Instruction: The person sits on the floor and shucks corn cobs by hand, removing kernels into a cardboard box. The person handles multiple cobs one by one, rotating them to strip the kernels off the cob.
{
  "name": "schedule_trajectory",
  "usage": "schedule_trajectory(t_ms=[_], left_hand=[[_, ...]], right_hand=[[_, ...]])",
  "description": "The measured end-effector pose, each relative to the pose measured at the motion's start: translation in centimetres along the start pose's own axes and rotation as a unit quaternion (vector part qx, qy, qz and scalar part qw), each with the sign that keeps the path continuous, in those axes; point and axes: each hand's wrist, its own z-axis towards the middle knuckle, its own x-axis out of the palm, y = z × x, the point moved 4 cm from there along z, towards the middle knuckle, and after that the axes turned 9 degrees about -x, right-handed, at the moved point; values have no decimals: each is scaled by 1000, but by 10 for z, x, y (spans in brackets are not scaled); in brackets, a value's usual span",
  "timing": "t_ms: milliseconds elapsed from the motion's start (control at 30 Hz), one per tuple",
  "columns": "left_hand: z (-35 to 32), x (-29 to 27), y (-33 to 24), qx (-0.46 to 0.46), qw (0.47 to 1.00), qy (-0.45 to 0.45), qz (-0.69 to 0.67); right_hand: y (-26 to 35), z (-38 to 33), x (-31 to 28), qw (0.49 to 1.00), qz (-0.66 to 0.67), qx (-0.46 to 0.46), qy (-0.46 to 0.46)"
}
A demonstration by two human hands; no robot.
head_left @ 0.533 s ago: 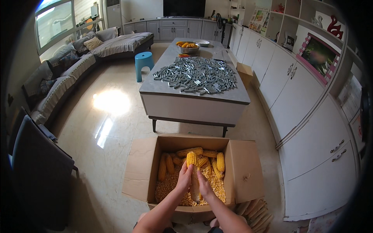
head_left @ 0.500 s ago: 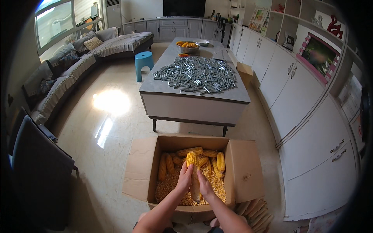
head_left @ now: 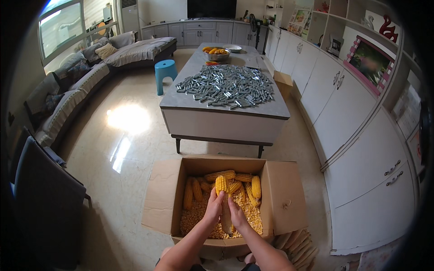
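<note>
A yellow corn cob (head_left: 221,184) points up and away from the wearer, over the middle of an open cardboard box (head_left: 160,194). The left hand (head_left: 214,207) has its fingers closed round the cob's lower part. The right hand (head_left: 237,213) lies close alongside; whether its fingers grip cannot be told. A pale length, perhaps a bare cob, shows between the palms. Holding everything within the walls probably keeps loose kernels (head_left: 194,221) inside. Whole cobs (head_left: 220,175) lie along the box's far edge and far corners, seemingly leaving the middle free. Beyond, metal cylinders (head_left: 226,86) spread across the tabletop's near half, a bowl (head_left: 217,57) behind them.
</note>
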Motion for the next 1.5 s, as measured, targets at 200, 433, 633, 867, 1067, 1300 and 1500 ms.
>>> schedule_trajectory(t_ms=[200, 433, 633, 867, 1067, 1300, 1500], left_hand=[[3, -8, 9, -26, 999, -29, 35], [5, -7, 9, -15, 1000, -15, 12], [5, -5, -3, 75, 984, -47, 153], [6, -14, -2, -11, 985, -55, 164], [10, -19, 3, 67, 957, -92, 266], [7, -24, -1, 50, 955, -36, 291], [11, -14, 2, 41, 996, 12, 77]], right_hand=[[-7, -5, -7, 995, -76, 66, 30], [8, -6, -8, 998, -58, 20, -2], [-1, -5, -13, 989, -148, 24, 0], [24, -18, -13, 918, -396, -16, -4], [36, -21, -10, 899, -436, -32, 25], [50, -20, -11, 906, -421, -16, 30], [38, -18, -14, 940, -337, 45, 10]])
